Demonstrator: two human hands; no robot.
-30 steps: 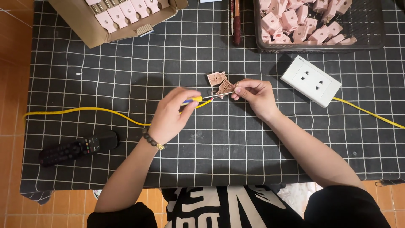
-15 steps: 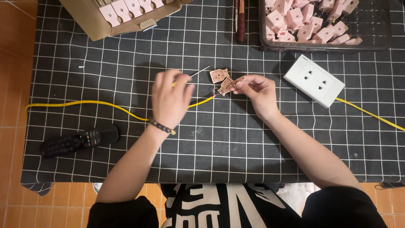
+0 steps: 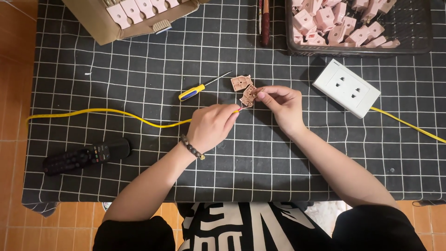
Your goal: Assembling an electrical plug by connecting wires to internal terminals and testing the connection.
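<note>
The left hand (image 3: 213,126) no longer holds the screwdriver (image 3: 199,89); it has let the tool go and now pinches the end of the yellow cable (image 3: 116,113) just left of the small pink plug part (image 3: 247,95). The right hand (image 3: 282,104) pinches that part at its right edge, holding it just above the black grid mat (image 3: 139,176). The part is pale pink, opened, with brownish metal inside. Its separate pink cover (image 3: 241,82) lies just beyond it, and the screwdriver rests farther left of it.

Left hand (image 3: 211,126) pinching, right hand (image 3: 282,103) pinching, fingertips nearly meeting
</note>
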